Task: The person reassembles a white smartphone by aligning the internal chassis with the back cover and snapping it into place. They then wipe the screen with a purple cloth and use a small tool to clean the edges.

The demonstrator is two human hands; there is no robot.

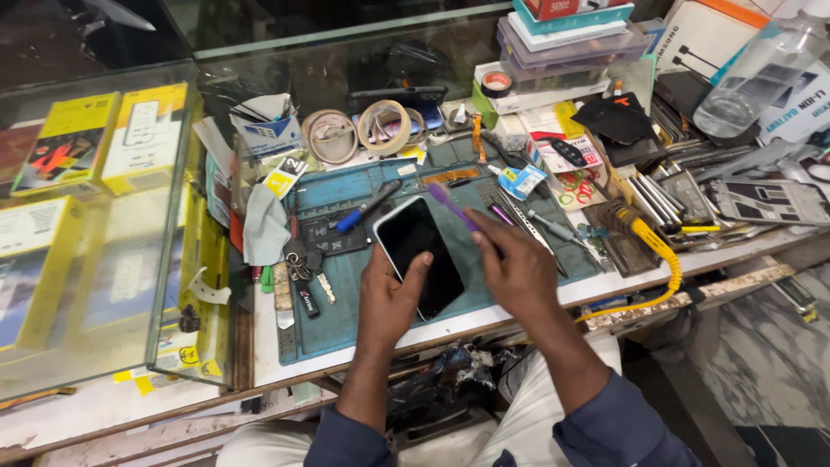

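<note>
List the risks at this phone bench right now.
The smartphone is tilted up in the left hand above the blue mat; it could slip. The right hand holds a purple tool near the screen, which might scratch it. The yellow soldering iron lies close by.

Glossy glass phone (pixel 419 252), matt rubbery blue mat (pixel 346 294), purple plastic tool (pixel 453 206)

A cluttered workbench (pixel 657 264) with a pale, worn top ran across the stall, a blue-green work mat (pixel 346 294) spread on it. To the left stood a glass display case (pixel 104 285) holding yellow boxes (pixel 78 143). Stacked plastic cases (pixel 566 43) rose at the back. Grey marbled floor (pixel 761 363) showed on the right. The light was even and bright.
</note>
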